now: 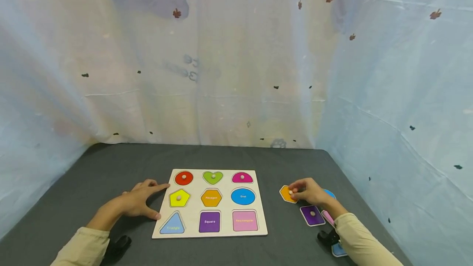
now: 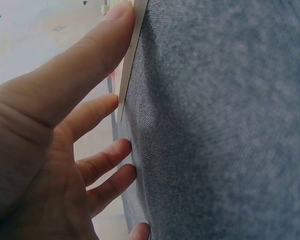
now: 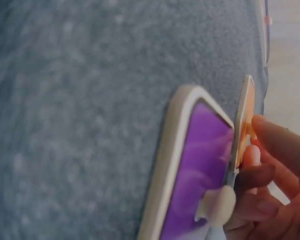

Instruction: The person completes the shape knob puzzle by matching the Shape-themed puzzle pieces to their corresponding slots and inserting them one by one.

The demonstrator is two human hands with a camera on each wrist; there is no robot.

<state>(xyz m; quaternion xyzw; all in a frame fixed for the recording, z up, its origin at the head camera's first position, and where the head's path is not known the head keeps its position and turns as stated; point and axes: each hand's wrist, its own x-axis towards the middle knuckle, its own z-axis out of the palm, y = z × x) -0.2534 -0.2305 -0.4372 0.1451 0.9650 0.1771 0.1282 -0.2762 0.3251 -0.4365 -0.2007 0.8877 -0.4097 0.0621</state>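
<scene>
Grey cloth [image 1: 288,243] lies beneath; left hand [image 1: 138,200], fingers wide, touches the board [image 1: 192,218]; right hand [image 1: 312,192] pinches the orange hexagon piece [image 1: 285,193] by its knob [image 1: 290,192]; a central, level grip should help.

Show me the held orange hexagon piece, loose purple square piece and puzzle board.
Orange hexagon piece [image 1: 286,194], head view: orange face.
Purple square piece [image 3: 200,161], right wrist view: purple face.
Puzzle board [image 1: 226,205], head view: bare surface between recesses.
</scene>
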